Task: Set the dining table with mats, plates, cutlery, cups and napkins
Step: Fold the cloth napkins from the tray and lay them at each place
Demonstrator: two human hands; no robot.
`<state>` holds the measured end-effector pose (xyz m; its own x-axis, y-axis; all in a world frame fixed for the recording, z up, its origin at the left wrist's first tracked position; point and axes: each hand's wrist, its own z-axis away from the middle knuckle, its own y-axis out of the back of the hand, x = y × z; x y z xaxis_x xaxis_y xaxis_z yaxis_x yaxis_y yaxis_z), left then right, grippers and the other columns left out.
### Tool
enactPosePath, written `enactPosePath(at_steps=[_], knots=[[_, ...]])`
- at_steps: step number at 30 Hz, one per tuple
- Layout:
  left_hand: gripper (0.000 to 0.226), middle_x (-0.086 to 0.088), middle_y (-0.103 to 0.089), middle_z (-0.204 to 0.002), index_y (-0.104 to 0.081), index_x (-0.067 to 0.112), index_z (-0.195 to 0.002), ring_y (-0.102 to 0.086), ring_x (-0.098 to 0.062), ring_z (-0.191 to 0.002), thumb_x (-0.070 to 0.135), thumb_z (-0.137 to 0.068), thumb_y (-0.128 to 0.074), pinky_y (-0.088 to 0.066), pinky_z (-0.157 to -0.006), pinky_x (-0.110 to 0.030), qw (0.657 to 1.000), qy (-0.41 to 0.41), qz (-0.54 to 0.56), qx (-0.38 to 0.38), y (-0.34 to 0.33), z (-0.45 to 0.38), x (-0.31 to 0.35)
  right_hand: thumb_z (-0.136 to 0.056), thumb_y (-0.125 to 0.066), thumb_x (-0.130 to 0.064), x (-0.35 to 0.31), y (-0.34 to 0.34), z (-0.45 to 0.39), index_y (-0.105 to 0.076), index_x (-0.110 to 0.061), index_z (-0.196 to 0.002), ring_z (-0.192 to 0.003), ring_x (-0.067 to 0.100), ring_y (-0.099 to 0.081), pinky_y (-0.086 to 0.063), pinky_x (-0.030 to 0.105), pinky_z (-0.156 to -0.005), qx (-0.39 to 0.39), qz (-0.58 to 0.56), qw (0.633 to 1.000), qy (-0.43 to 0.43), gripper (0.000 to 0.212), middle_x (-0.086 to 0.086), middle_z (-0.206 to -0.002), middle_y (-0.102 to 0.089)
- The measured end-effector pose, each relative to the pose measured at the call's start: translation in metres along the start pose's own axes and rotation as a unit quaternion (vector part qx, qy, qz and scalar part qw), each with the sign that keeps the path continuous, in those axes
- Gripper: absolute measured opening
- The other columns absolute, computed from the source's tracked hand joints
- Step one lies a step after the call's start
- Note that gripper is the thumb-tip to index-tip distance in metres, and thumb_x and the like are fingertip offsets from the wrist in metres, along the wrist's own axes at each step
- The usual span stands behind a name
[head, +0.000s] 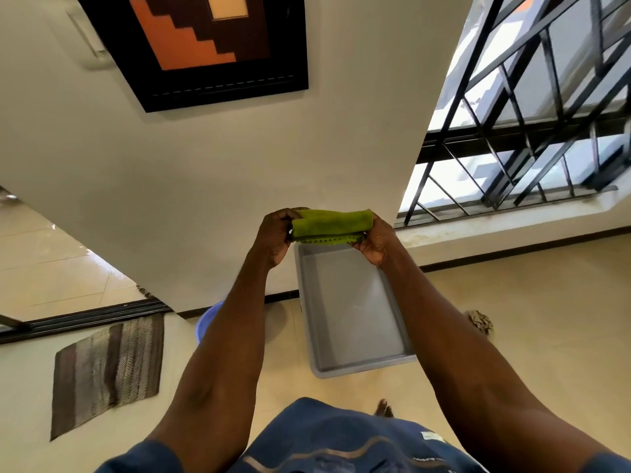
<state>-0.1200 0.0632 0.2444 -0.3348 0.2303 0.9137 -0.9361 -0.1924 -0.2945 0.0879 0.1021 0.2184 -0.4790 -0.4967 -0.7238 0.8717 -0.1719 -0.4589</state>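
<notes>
Out in front of the person, at arm's length and above the floor, a folded green terry-cloth napkin (332, 226) with a scalloped stitched edge is stretched level between both hands. At its left end the left hand (277, 237) has its fingers curled round the cloth, fingertips tucked over the top fold and the thumb side toward the camera. At its right end the right hand (374, 240) pinches the napkin, with the thumb below against the scalloped lower layer and the fingers wrapped behind the upper fold. The cloth lies in at least two layers, the thicker roll on top and the thinner scalloped edge hanging just beneath, spanning the gap between the two hands.

Below the napkin, a shallow rectangular grey plastic tray (345, 370) sits on the beige tiled floor (512, 319), near the foot of a plain cream wall (211, 186). A round blue plastic basin (207, 319) shows partly behind the left forearm. Well to the left lies a brown and grey striped woven floor mat (107, 373), beside a dark sliding-door track. On the wall hangs a dark-framed orange and brown stepped-pattern picture (201, 46). To the right, a window with black diagonal metal bars (532, 131) lets in daylight. A bare foot (384, 408) shows at the bottom, beyond dark blue clothing.
</notes>
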Motion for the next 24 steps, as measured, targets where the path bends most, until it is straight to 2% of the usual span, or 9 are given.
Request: enactPosePath(at_steps=[6, 9, 12, 13, 15, 17, 19, 21, 24], knots=[[0.057, -0.005, -0.068, -0.082, -0.071, 0.020, -0.053, -0.063, -0.023, -0.077, -0.014, -0.086, -0.039, -0.051, -0.059, -0.025, 0.999, -0.017, -0.048, -0.012, -0.010, -0.001, -0.001, -0.093, -0.046, -0.007, -0.006, 0.005, 0.008, -0.057, -0.008, -0.073, -0.061, 0.023, -0.060, -0.054, 0.026, -0.054, 0.004, -0.060, 0.998, 0.013, 0.023, 0.009, -0.061, -0.066], [0.047, -0.003, -0.070, -0.079, -0.070, 0.018, -0.054, -0.062, -0.023, -0.083, 0.001, -0.086, -0.041, -0.049, -0.065, -0.027, 0.999, 0.012, 0.016, -0.025, -0.014, -0.002, 0.000, -0.077, -0.051, -0.013, -0.014, 0.019, 0.011, -0.058, -0.004, -0.075, -0.072, 0.027, -0.060, -0.054, 0.030, -0.061, -0.019, -0.110, 0.993, 0.021, 0.011, 0.011, -0.075, -0.064], [0.009, -0.005, -0.072, -0.088, -0.072, 0.011, -0.081, -0.068, -0.022, -0.085, 0.013, -0.075, -0.066, -0.055, -0.069, -0.030, 0.999, 0.032, 0.017, -0.039, -0.024, -0.005, -0.003, -0.081, -0.062, -0.021, -0.025, 0.032, 0.017, -0.065, -0.011, -0.089, -0.078, 0.026, -0.059, -0.052, 0.031, -0.062, -0.024, -0.044, 0.999, 0.000, 0.012, 0.011, -0.095, -0.062], [0.014, -0.007, -0.071, -0.094, -0.072, 0.010, -0.089, -0.067, -0.024, -0.092, 0.010, -0.075, -0.070, -0.055, -0.073, -0.031, 0.998, 0.036, -0.015, -0.047, -0.026, -0.008, -0.007, -0.085, -0.061, -0.013, -0.027, 0.035, 0.018, -0.064, -0.013, -0.095, -0.080, 0.026, -0.059, -0.053, 0.030, -0.060, -0.027, -0.011, 1.000, -0.003, 0.011, 0.012, -0.101, -0.059], [0.022, -0.010, -0.068, -0.104, -0.070, 0.010, -0.099, -0.062, -0.028, -0.104, -0.003, -0.081, -0.068, -0.052, -0.079, -0.031, 0.995, 0.043, -0.062, -0.059, -0.037, -0.010, -0.016, -0.084, -0.058, 0.005, -0.032, 0.042, 0.017, -0.059, -0.013, -0.109, -0.085, 0.025, -0.058, -0.053, 0.028, -0.059, -0.022, 0.052, 0.998, 0.002, 0.031, 0.015, -0.109, -0.053], [0.034, -0.014, -0.064, -0.112, -0.067, 0.009, -0.108, -0.060, -0.031, -0.108, -0.012, -0.081, -0.063, -0.054, -0.079, -0.030, 0.994, 0.064, -0.057, -0.065, -0.050, -0.011, -0.023, -0.078, -0.059, 0.014, -0.038, 0.053, 0.015, -0.054, -0.009, -0.119, -0.090, 0.026, -0.058, -0.050, 0.030, -0.067, 0.007, 0.094, 0.995, 0.018, 0.047, 0.019, -0.113, -0.053], [0.050, -0.017, -0.060, -0.117, -0.061, 0.011, -0.121, -0.060, -0.032, -0.107, -0.017, -0.080, -0.060, -0.058, -0.079, -0.031, 0.990, 0.097, -0.054, -0.084, -0.064, -0.010, -0.026, -0.074, -0.060, 0.016, -0.042, 0.068, 0.012, -0.053, -0.004, -0.123, -0.096, 0.030, -0.059, -0.048, 0.034, -0.075, 0.030, 0.087, 0.995, 0.027, 0.053, 0.021, -0.115, -0.056], [0.060, -0.019, -0.060, -0.117, -0.054, 0.016, -0.130, -0.062, -0.031, -0.103, -0.020, -0.082, -0.056, -0.058, -0.082, -0.035, 0.981, 0.144, -0.059, -0.112, -0.074, -0.013, -0.030, -0.074, -0.057, 0.020, -0.047, 0.082, 0.016, -0.051, -0.001, -0.125, -0.091, 0.030, -0.061, -0.051, 0.034, -0.073, 0.032, 0.060, 0.997, 0.033, 0.055, 0.020, -0.107, -0.060], [0.041, -0.015, -0.064, -0.115, -0.056, 0.012, -0.127, -0.066, -0.026, -0.098, -0.007, -0.092, -0.053, -0.059, -0.080, -0.035, 0.958, 0.187, -0.104, -0.193, -0.115, -0.003, -0.036, -0.071, -0.056, 0.022, -0.065, 0.118, 0.030, -0.051, -0.002, -0.126, -0.090, 0.030, -0.060, -0.054, 0.033, -0.064, 0.022, 0.100, 0.993, 0.067, 0.059, 0.019, -0.105, -0.061]])
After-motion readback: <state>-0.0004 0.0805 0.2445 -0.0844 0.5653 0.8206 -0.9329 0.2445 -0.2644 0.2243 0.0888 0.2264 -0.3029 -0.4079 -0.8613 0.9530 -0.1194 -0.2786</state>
